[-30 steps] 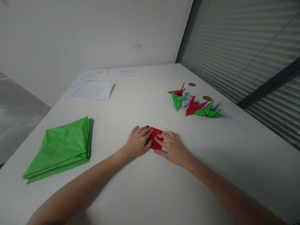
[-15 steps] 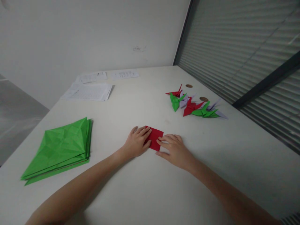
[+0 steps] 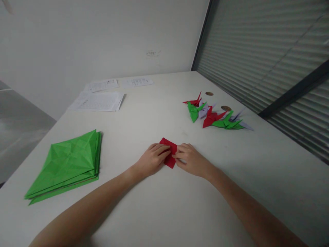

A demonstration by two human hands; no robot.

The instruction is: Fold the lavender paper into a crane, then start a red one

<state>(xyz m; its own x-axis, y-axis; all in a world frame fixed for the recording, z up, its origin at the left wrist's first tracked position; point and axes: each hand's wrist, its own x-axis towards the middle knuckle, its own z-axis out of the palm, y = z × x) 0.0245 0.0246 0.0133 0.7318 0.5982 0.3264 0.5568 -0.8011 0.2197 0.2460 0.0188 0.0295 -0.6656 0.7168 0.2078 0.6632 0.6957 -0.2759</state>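
A small folded sheet of red origami paper (image 3: 169,162) lies on the white table between my two hands. My left hand (image 3: 153,158) presses on its left side, the fingers bent over the paper and hiding part of it. At the right edge, my right hand (image 3: 189,158) pinches the paper between thumb and fingers. The paper's far corner and near corner both show between the hands.
A stack of creased green paper (image 3: 69,159) lies to the left. At the right stand several folded paper cranes, among them a red crane (image 3: 211,118) and a green crane (image 3: 228,122). Printed sheets (image 3: 100,101) lie at the far left. Window blinds (image 3: 257,51) border the right side.
My right hand has closed from spread fingers into a pinch on the red paper's right edge. My left fingers have curled further over the paper, which now looks narrower and slightly turned.
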